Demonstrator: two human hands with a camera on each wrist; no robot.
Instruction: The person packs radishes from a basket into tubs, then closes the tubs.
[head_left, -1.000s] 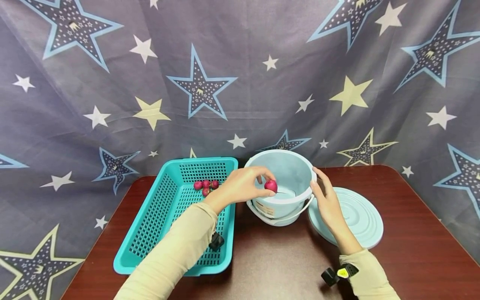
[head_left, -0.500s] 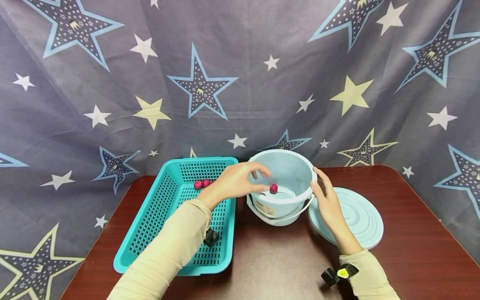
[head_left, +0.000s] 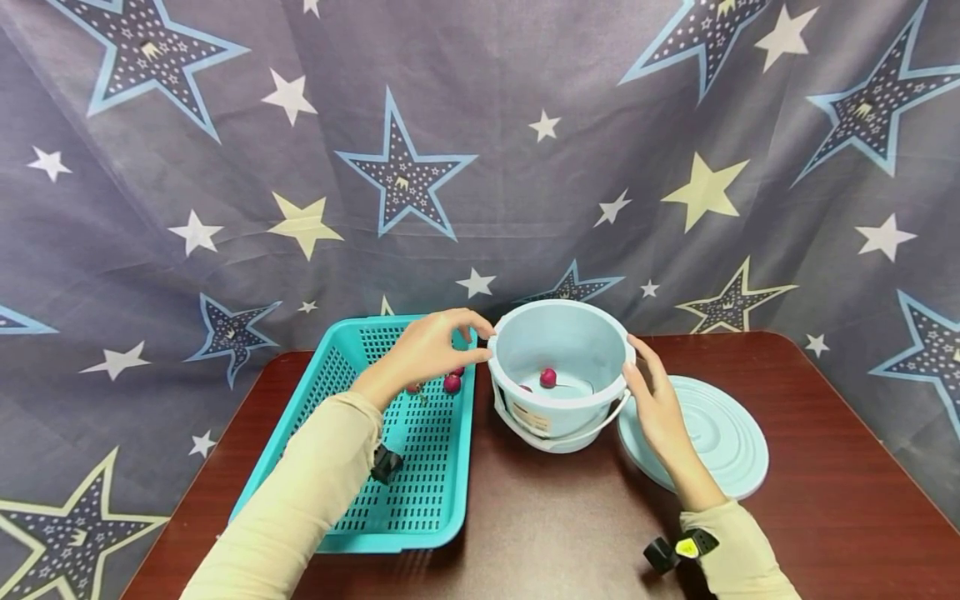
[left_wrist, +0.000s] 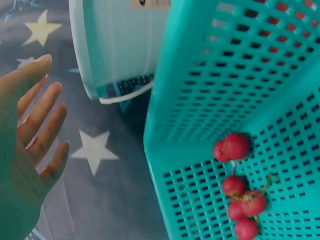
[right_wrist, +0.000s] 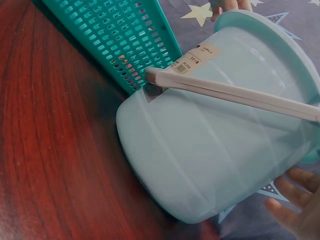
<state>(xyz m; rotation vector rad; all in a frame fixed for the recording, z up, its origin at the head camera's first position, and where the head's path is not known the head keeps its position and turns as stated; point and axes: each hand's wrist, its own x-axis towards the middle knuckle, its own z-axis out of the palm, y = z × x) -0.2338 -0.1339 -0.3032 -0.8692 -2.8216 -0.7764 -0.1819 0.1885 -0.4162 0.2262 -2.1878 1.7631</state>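
Note:
My left hand point(head_left: 435, 346) is above the right side of the turquoise basket point(head_left: 463, 467), its fingertips near the left rim of the pale blue bucket point(head_left: 558, 408). It holds nothing; the fingers are apart in the left wrist view. Several red radishes point(left_wrist: 237, 146) lie in the basket, some with green stem bits. One radish point(head_left: 548, 377) sits on the bucket's floor; a bit of another red thing point(head_left: 526, 388) shows by the near wall. My right hand point(head_left: 658, 408) touches the bucket's right rim with thumb and fingertips, while its other fingers point(right_wrist: 295, 190) extend loosely beside the wall.
A round pale blue lid point(head_left: 720, 433) lies on the dark red table point(head_left: 825, 442), right of the bucket and partly behind my right forearm. The bucket's white handle point(head_left: 570, 437) hangs down in front. A star-patterned cloth point(head_left: 480, 125) hangs behind the table.
My left hand has let go of a radish, which dropped into the bucket. The hand has then moved left, out of the bucket and over the basket. My right hand stays at the rim.

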